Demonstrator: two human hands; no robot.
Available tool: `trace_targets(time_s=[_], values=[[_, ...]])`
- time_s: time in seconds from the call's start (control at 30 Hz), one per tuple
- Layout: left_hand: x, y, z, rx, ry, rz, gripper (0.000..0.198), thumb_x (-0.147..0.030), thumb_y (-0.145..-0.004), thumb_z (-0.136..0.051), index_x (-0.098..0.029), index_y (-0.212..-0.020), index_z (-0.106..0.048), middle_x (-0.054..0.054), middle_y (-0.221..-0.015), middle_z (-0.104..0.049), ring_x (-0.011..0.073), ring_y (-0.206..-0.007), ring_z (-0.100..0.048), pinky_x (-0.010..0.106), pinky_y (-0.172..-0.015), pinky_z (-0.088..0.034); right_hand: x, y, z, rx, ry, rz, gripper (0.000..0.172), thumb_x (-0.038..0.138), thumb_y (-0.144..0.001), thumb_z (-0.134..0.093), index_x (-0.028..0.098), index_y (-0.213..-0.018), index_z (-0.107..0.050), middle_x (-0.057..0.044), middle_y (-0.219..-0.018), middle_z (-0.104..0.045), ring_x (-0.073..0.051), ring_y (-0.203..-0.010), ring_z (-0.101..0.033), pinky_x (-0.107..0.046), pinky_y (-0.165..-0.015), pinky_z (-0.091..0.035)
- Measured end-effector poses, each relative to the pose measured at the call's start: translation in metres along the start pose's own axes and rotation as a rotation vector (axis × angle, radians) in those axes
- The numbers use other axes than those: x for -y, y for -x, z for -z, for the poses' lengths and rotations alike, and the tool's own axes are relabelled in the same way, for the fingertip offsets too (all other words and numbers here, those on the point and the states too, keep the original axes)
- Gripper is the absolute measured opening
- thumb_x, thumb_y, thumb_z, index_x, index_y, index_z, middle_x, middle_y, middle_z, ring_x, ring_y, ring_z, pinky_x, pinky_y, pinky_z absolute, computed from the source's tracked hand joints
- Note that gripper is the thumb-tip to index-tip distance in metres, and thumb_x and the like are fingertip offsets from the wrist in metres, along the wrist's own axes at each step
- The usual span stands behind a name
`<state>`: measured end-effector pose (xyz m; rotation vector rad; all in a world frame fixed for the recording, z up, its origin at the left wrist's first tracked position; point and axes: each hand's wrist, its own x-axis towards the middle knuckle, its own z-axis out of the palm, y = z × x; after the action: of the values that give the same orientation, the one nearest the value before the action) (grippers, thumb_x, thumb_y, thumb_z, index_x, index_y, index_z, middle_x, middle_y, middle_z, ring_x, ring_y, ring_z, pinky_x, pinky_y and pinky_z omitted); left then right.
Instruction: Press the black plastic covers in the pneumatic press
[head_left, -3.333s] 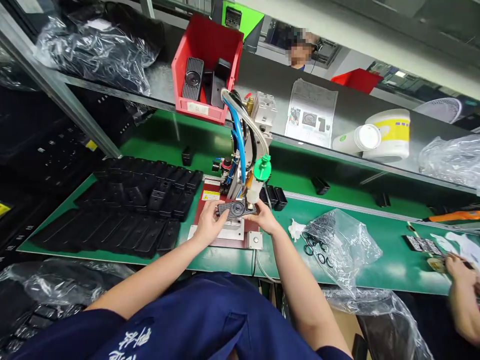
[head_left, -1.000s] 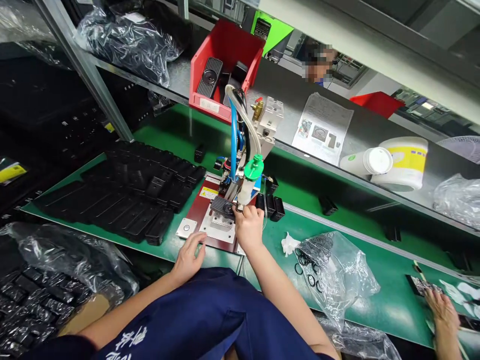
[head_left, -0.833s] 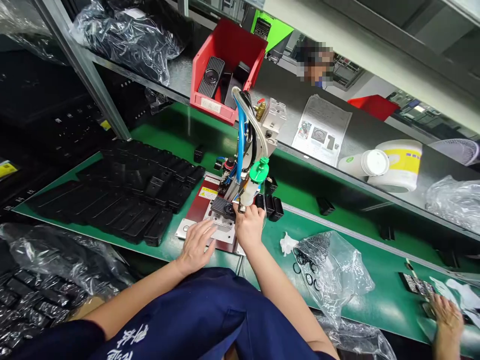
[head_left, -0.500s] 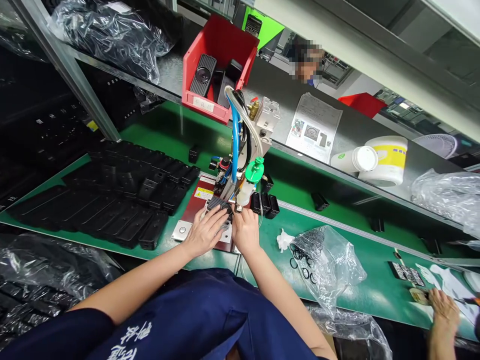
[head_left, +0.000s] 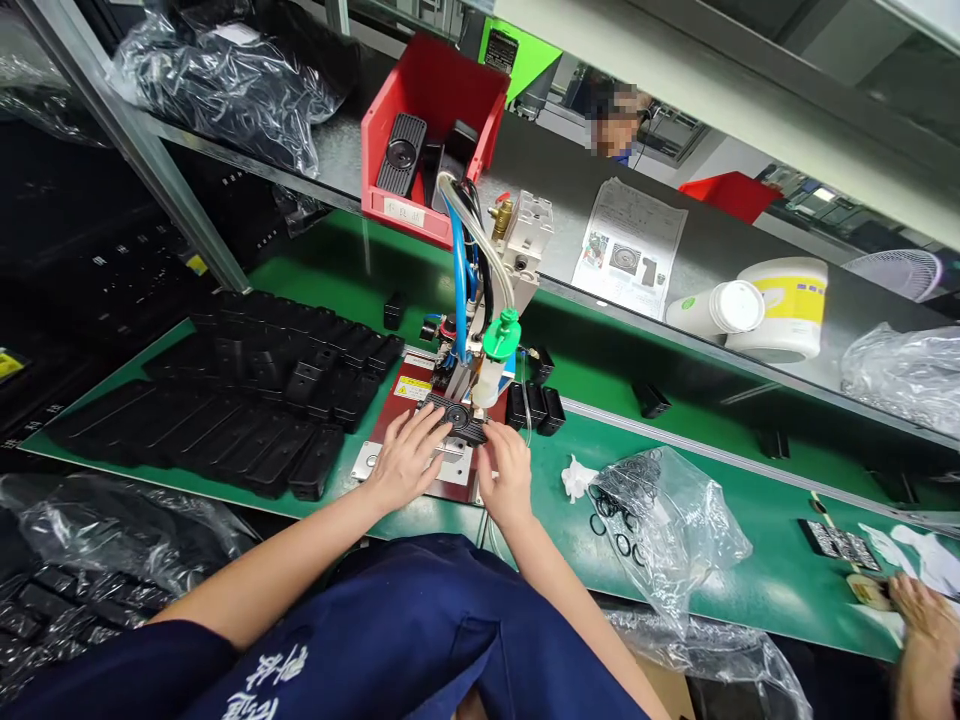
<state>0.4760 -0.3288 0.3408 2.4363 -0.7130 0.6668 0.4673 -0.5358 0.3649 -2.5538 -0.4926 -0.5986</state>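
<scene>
A black ribbed plastic cover with a round disc lies on the fixture of a small bench machine, its dark red base beneath. My left hand rests fingers-down over the cover's left end and holds it. At its right end, my right hand grips the edge with the fingertips, thumb apart. Just above the cover hangs a dispenser syringe with a green cap, its tip close to the cover's right part. Blue and clear hoses run up behind it.
Rows of black housings fill the bench at left. Small black blocks stand right of the machine, near a bag of black rings. Above is a shelf with a red bin and white tubs. Another person's hand is at far right.
The black cover has shifted right and now shows its disc more fully. My right hand has moved right and down, to the cover's right end; my left hand stays over the left end.
</scene>
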Motion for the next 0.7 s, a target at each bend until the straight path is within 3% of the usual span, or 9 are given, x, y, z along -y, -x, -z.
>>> trace_targets(time_s=[0.13,0.23,0.3,0.43,0.57,0.7], values=[[0.009,0.063,-0.001,-0.019,-0.078,0.131,0.044,-0.022,-0.087,-0.053,-0.019,-0.131,-0.053,0.015,-0.137,-0.056,0.029,-0.133,-0.046,0.047,-0.11,-0.033,-0.019,0.053,-0.002,0.048,0.022,-0.067,0.038,0.014,-0.092,-0.038,0.019,-0.126,-0.055,-0.013,-0.117,-0.064,-0.027,-0.115,-0.056,-0.048,-0.093,-0.045],[0.019,0.115,-0.011,0.131,-0.138,0.184,0.045,-0.027,-0.088,-0.051,-0.018,-0.132,-0.054,0.015,-0.136,-0.058,0.0298,-0.127,-0.053,0.046,-0.109,-0.033,-0.024,0.089,-0.012,0.193,0.034,-0.062,0.04,0.009,-0.085,-0.042,0.021,-0.119,-0.061,-0.011,-0.109,-0.068,-0.027,-0.107,-0.061,-0.042,-0.082,-0.05],[0.024,0.135,-0.017,0.236,-0.157,0.19,0.046,-0.028,-0.089,-0.049,-0.019,-0.133,-0.054,0.014,-0.14,-0.053,0.0299,-0.129,-0.051,0.046,-0.11,-0.033,-0.024,0.102,-0.019,0.262,0.048,-0.082,0.043,0.007,-0.082,-0.043,0.02,-0.119,-0.061,-0.012,-0.115,-0.067,-0.027,-0.11,-0.06,-0.041,-0.083,-0.051],[0.028,0.136,-0.023,0.235,-0.208,0.266,0.049,-0.031,-0.089,-0.047,-0.016,-0.135,-0.051,0.019,-0.144,-0.047,0.0332,-0.131,-0.048,0.051,-0.109,-0.031,-0.024,0.107,-0.027,0.331,0.082,-0.146,0.045,0.005,-0.082,-0.044,0.016,-0.124,-0.058,-0.015,-0.131,-0.059,-0.029,-0.121,-0.054,-0.044,-0.091,-0.047],[0.029,0.126,-0.021,0.229,-0.207,0.282,0.051,-0.031,-0.088,-0.045,-0.012,-0.135,-0.047,0.021,-0.137,-0.054,0.0346,-0.125,-0.053,0.054,-0.108,-0.03,-0.024,0.107,-0.025,0.357,0.105,-0.189,0.042,0.004,-0.08,-0.047,0.017,-0.117,-0.06,-0.015,-0.129,-0.06,-0.031,-0.12,-0.054,-0.046,-0.091,-0.045],[0.023,0.129,-0.02,0.222,-0.27,0.267,0.055,-0.029,-0.087,-0.044,-0.013,-0.14,-0.04,0.021,-0.139,-0.052,0.0341,-0.13,-0.049,0.055,-0.11,-0.027,-0.021,0.109,-0.021,0.352,0.09,-0.214,0.037,0.006,-0.079,-0.052,0.018,-0.112,-0.063,-0.014,-0.129,-0.06,-0.036,-0.121,-0.052,-0.05,-0.092,-0.042]])
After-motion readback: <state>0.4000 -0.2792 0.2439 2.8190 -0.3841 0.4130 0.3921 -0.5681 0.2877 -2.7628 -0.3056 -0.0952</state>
